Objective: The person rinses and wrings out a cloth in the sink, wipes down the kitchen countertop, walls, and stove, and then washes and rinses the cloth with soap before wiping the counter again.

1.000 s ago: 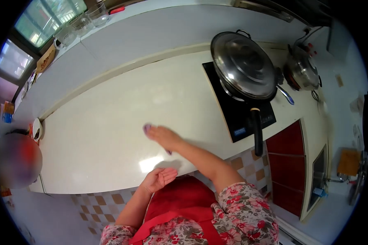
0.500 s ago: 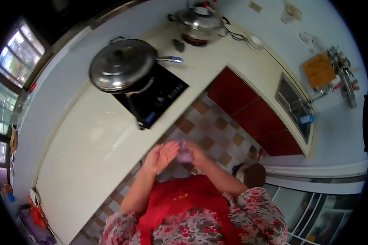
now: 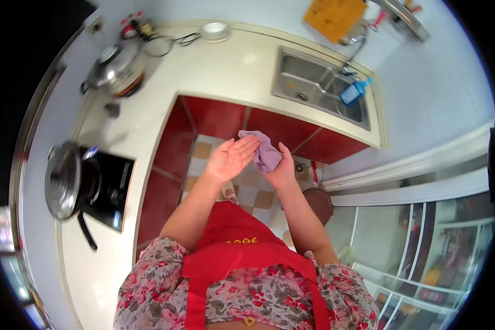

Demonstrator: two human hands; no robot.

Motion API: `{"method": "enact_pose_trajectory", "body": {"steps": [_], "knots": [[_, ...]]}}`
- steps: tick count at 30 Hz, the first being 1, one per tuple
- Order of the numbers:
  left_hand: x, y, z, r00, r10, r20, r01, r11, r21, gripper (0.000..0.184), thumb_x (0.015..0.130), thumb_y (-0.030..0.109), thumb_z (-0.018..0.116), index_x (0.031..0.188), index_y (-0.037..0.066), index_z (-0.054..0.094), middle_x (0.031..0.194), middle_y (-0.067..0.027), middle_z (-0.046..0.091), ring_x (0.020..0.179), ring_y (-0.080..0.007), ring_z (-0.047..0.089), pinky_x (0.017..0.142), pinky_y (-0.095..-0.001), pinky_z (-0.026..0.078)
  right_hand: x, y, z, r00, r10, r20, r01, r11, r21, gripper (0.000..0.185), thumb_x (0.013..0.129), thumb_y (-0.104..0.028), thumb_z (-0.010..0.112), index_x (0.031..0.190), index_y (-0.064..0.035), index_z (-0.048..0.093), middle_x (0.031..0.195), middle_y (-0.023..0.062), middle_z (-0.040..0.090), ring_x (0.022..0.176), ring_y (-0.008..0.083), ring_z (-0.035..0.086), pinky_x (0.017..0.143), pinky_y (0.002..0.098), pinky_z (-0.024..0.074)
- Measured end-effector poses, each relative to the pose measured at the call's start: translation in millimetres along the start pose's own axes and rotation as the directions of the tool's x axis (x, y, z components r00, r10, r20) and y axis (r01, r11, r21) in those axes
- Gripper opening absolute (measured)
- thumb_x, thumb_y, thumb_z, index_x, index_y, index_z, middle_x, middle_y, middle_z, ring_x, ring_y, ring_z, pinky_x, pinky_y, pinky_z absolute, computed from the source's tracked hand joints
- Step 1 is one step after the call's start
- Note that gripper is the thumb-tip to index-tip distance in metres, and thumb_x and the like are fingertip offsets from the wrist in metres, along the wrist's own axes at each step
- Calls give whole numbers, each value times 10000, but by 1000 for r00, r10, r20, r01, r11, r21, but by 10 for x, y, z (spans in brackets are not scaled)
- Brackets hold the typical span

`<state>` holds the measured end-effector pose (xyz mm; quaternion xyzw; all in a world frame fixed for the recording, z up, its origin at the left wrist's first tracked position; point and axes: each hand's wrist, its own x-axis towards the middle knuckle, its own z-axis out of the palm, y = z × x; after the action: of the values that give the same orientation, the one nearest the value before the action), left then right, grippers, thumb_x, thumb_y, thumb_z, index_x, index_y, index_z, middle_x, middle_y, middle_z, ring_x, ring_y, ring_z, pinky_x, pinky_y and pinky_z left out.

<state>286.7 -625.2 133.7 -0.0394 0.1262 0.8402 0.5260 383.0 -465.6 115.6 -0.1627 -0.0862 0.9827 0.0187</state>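
A crumpled purple cloth point(image 3: 268, 157) hangs between my two hands, in front of the red cabinet doors. My right hand point(image 3: 281, 171) grips it, with the fingers mostly hidden behind the folds and the thumb pointing up. My left hand point(image 3: 232, 159) is open, palm up, its fingers stretched out. Its fingertips reach the cloth's left edge; whether they press on it I cannot tell. Both hands are held in the air over the tiled floor, above the red apron point(image 3: 231, 228).
Ahead stands a metal sink point(image 3: 278, 74) with a blue bottle point(image 3: 353, 92) at its right. A lidded pan point(image 3: 63, 179) sits on the black cooktop point(image 3: 114, 192) at left, its handle jutting out. Behind it is a lidded pot point(image 3: 115, 71). A brown-lidded bin point(image 3: 318, 203) stands on the floor.
The view has swung right, from the cooktop towards the sink. The cloth stays in my right hand, and my left hand remains open beside it.
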Motion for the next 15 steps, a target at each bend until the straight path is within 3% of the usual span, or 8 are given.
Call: {"method": "enact_pose_trajectory", "body": {"steps": [3, 6, 9, 10, 12, 14, 15], "knots": [[863, 13, 178, 995, -97, 5, 97, 995, 13, 509, 999, 263, 303, 1386, -51, 403, 1466, -193, 394, 1387, -291, 344, 1165, -402, 246, 277, -693, -95, 992, -104, 65, 102, 994, 43, 442, 939, -335, 470, 1221, -5, 545, 1220, 117, 610, 1139, 286, 567, 1016, 429, 421], [1772, 58, 346, 978, -189, 83, 191, 982, -7, 494, 986, 228, 321, 1382, -54, 405, 1459, -196, 402, 1382, -296, 353, 1160, -404, 263, 617, -1406, -137, 980, -197, 24, 194, 977, 92, 403, 948, -277, 467, 1238, -7, 539, 1226, 112, 605, 1125, 278, 572, 1001, 423, 433], [2963, 184, 524, 970, -243, 7, 243, 970, 23, 435, 994, 168, 313, 1348, -55, 431, 1428, -202, 436, 1343, -296, 412, 1128, -408, 334, 1314, -2223, -354, 932, -356, -62, 355, 934, -22, 301, 952, -111, 473, 1236, -32, 535, 1218, 100, 597, 1077, 231, 591, 916, 377, 488], [2961, 187, 568, 969, -247, 10, 247, 969, 24, 435, 994, 168, 313, 1348, -55, 431, 1428, -202, 436, 1343, -296, 412, 1128, -408, 334, 1274, -2208, -302, 931, -361, -62, 360, 933, -22, 301, 952, -111, 473, 1236, -32, 535, 1218, 100, 597, 1077, 231, 591, 916, 377, 488], [3830, 203, 721, 980, -135, -143, 167, 956, 241, 399, 990, 144, 343, 1319, -50, 457, 1417, -192, 452, 1331, -291, 428, 1117, -413, 351, 1572, -2859, -281, 836, -483, -260, 427, 871, -244, 282, 942, -98, 501, 1215, -38, 540, 1173, 92, 610, 1044, 223, 602, 888, 374, 501], [4246, 175, 670, 975, -201, -92, 215, 958, 191, 368, 979, 139, 418, 1302, -23, 485, 1392, -154, 489, 1312, -266, 449, 1102, -407, 360, 1664, -3140, -304, 819, -504, -275, 448, 860, -244, 251, 940, -94, 525, 1182, -33, 545, 1128, 94, 622, 1009, 228, 614, 860, 375, 515], [4567, 143, 658, 977, -141, -163, 186, 933, 307, 384, 970, 180, 456, 1304, -6, 493, 1388, -131, 501, 1310, -247, 454, 1091, -383, 355, 1804, -3340, -360, 773, -544, -326, 477, 837, -266, 241, 934, -91, 542, 1167, -30, 546, 1106, 99, 628, 984, 225, 622, 838, 362, 524]]}}
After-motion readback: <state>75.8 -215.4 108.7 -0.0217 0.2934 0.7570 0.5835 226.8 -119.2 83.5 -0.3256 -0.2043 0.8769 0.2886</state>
